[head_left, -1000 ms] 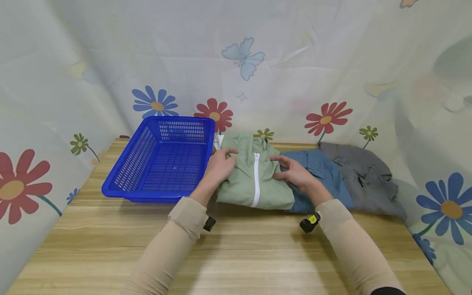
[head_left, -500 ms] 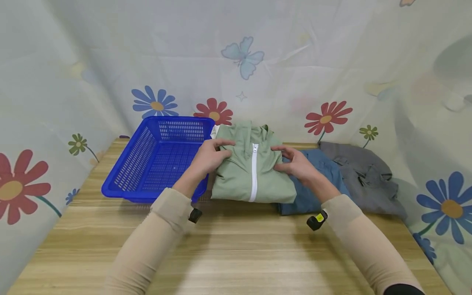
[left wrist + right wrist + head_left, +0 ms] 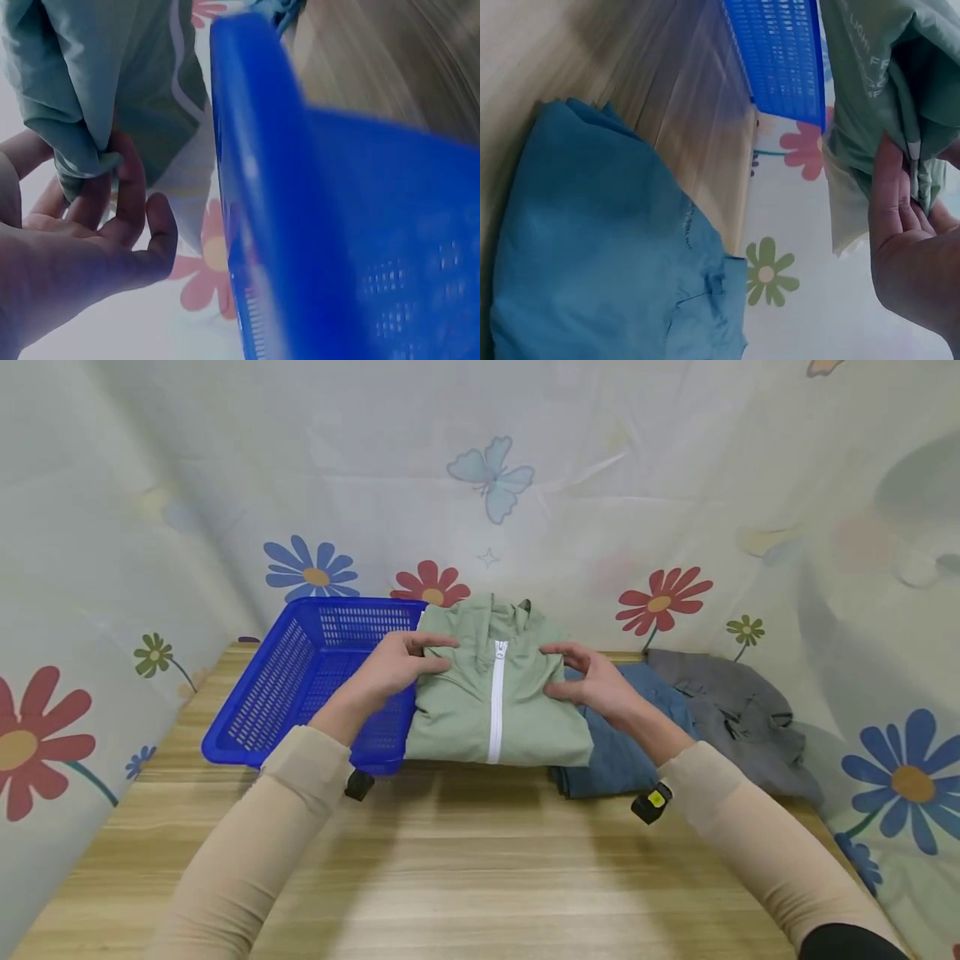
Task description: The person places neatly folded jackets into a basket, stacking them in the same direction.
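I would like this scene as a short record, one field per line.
Left hand: grips the light green zip-up jacket at its left side
Right hand: grips its right side
Jacket: folded, held above the wooden table, white zipper facing the head camera
Blue plastic basket: on the table, left of the jacket
Blue garment: folded, beside the gray garment
Backdrop: white, with printed flowers and a butterfly
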Action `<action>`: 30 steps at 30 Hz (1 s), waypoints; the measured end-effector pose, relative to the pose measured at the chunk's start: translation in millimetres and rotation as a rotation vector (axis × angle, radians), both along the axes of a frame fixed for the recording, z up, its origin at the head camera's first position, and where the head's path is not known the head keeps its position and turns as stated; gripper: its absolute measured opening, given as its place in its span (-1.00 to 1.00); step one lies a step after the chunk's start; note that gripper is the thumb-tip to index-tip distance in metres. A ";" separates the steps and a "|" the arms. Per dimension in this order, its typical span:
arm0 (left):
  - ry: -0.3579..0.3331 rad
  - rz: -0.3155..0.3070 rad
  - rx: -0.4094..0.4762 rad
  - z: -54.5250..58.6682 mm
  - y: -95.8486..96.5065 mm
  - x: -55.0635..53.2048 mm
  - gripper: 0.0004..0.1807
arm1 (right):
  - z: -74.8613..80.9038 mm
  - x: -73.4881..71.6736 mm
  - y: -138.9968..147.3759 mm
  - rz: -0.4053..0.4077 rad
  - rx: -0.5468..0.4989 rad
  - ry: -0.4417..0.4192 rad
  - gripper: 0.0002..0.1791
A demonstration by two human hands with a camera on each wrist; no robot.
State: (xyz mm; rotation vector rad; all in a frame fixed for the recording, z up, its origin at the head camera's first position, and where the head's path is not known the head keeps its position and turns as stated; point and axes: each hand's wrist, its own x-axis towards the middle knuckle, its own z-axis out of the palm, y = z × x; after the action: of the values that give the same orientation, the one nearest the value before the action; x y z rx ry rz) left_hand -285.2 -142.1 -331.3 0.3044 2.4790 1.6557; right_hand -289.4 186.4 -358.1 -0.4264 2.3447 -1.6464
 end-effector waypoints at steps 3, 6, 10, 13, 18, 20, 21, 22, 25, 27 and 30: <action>-0.001 -0.016 0.005 4.0 -9.1 -2.0 -0.57 | 5.2 0.0 -5.8 0.007 -0.005 0.018 -0.30; -0.001 -0.025 0.004 7.2 -16.5 -4.6 -0.56 | 10.3 -0.2 -11.0 0.006 -0.028 0.019 -0.30; -0.017 -0.028 0.006 10.6 -25.9 -6.7 -0.55 | 16.6 -0.8 -17.8 0.013 -0.043 0.027 -0.31; -0.033 -0.018 0.009 13.5 -34.0 -6.7 -0.55 | 20.3 -1.7 -24.6 0.030 -0.053 0.046 -0.31; -0.032 -0.011 -0.003 19.9 -48.2 -7.1 -0.55 | 23.2 -1.5 -38.8 0.035 -0.101 0.071 -0.33; -0.033 -0.013 -0.010 21.8 -55.4 -8.2 -0.54 | 23.5 -1.5 -45.8 0.035 -0.116 0.078 -0.33; -0.036 -0.015 -0.011 22.4 -59.5 -9.0 -0.54 | 23.5 -1.8 -49.6 0.033 -0.119 0.081 -0.34; -0.034 -0.014 -0.018 23.0 -63.7 -9.7 -0.54 | 23.9 -2.2 -53.4 0.031 -0.120 0.084 -0.34; -0.028 -0.017 -0.042 24.8 -76.9 -11.2 -0.53 | 25.1 -3.5 -65.8 0.032 -0.126 0.086 -0.34; -0.017 -0.016 -0.067 25.8 -85.8 -12.2 -0.51 | 26.1 -4.3 -74.1 0.031 -0.134 0.084 -0.34; -0.007 -0.011 -0.088 27.6 -96.9 -12.6 -0.48 | 26.8 -5.8 -86.5 0.031 -0.154 0.076 -0.34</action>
State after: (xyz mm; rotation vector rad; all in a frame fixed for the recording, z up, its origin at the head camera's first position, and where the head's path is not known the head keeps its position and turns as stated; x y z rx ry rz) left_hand -297.8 -239.0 -303.7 0.3011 2.5317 1.5350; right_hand -295.2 99.9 -331.3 -0.5620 2.2589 -1.8345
